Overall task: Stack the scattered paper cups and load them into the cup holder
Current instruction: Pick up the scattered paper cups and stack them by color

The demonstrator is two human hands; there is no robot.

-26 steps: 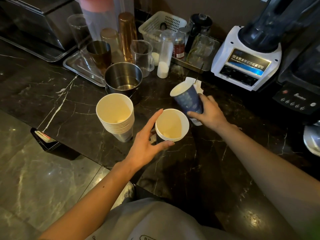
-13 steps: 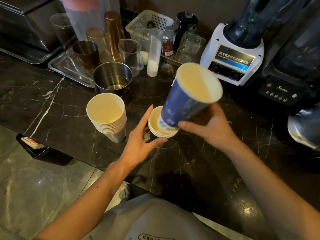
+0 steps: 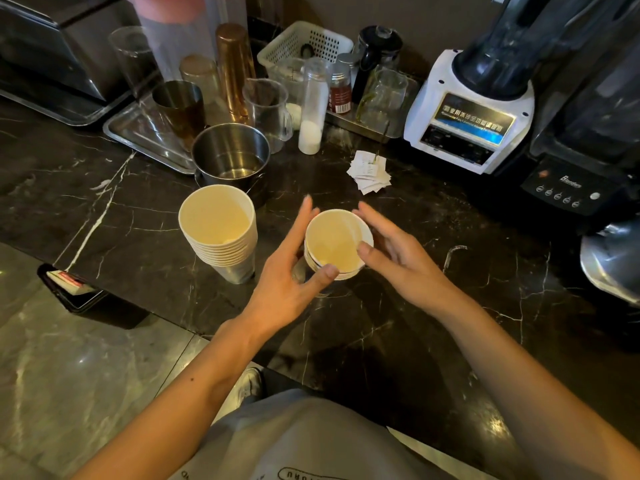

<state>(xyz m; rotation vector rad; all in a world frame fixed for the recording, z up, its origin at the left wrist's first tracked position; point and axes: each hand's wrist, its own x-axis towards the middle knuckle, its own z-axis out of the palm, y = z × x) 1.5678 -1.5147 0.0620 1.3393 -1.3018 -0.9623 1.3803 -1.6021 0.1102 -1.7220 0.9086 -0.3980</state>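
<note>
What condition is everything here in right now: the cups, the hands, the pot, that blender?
small cup stack, upright, nested, top cup empty, flanked by both hands.
tall cup stack, upright, nested, top cup empty, nobody touching it.
left hand, thumb and fingers hold the small cup stack.
right hand, fingers straight, thumb touching that stack's rim.
steel pot, upright, a little liquid inside.
white blender, jar mounted; running or not cannot be told.

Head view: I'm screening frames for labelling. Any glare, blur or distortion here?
Head view: dim, warm light; glare patches on the floor and the glossy counter; the tall cup stack and the short cup stack read sharp; the right forearm is smeared toward the bottom edge; wide-angle bending tilts the blender near the right edge.
</note>
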